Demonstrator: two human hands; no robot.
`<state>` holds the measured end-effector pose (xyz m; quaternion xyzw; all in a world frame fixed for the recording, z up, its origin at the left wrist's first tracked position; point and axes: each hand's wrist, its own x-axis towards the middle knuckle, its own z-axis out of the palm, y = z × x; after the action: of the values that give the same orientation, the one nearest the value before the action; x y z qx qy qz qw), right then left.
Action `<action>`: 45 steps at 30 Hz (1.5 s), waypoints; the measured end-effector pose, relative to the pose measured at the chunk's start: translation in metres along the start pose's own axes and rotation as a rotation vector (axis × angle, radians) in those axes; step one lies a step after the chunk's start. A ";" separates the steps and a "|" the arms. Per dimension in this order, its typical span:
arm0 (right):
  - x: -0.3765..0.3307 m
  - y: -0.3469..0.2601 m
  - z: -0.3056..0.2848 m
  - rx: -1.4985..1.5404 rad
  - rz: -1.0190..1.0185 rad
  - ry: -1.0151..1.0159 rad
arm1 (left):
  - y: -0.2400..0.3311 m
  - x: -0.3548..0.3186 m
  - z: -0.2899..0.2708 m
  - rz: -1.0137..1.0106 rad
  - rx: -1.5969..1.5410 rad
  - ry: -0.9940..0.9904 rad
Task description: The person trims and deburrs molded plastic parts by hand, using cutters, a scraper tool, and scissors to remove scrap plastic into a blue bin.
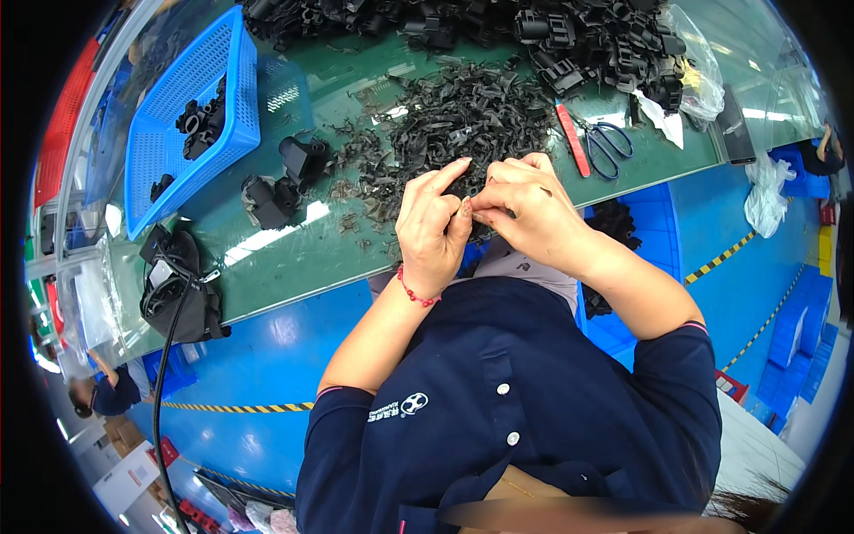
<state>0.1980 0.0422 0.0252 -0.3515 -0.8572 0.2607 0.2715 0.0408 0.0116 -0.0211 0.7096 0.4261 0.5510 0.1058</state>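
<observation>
My left hand point(429, 230) and my right hand point(534, 212) meet over the near edge of the green table. Thumb and forefinger of each are pinched together, almost touching the other hand's. Whatever lies between the fingertips is too small and too covered to make out. Just beyond the hands spreads a pile of thin black plastic scraps point(471, 107). To the right of it lie a slim red tool point(572, 138) and a pair of scissors point(608, 148) with dark blue handles. Two black moulded parts point(271, 201) rest left of the pile.
A blue perforated basket point(242, 98) with some black parts stands at the left. Black moulded parts point(605, 40) are heaped along the far side, beside a clear plastic bag point(705, 80). A black bag point(185, 294) with a cable sits at the left edge. Below the table's right edge is a blue crate point(660, 227).
</observation>
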 end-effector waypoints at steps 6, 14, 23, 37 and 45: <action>0.003 -0.003 0.009 -0.026 -0.026 0.075 | 0.003 0.003 0.001 -0.079 0.041 0.060; 0.005 -0.018 0.004 0.219 0.126 0.281 | 0.002 0.003 0.000 -0.549 -0.535 0.129; 0.004 -0.009 -0.005 0.667 0.253 0.262 | 0.017 0.014 -0.006 -1.009 -1.086 0.185; 0.008 -0.024 -0.012 -0.419 -0.214 0.170 | 0.007 0.004 -0.003 -0.396 -0.166 0.097; 0.010 -0.005 -0.022 -0.259 -0.256 0.017 | 0.008 0.005 -0.002 -0.186 -0.055 0.015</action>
<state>0.2038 0.0517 0.0472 -0.2738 -0.9190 0.1087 0.2620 0.0430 0.0096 -0.0122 0.6597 0.4756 0.5555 0.1730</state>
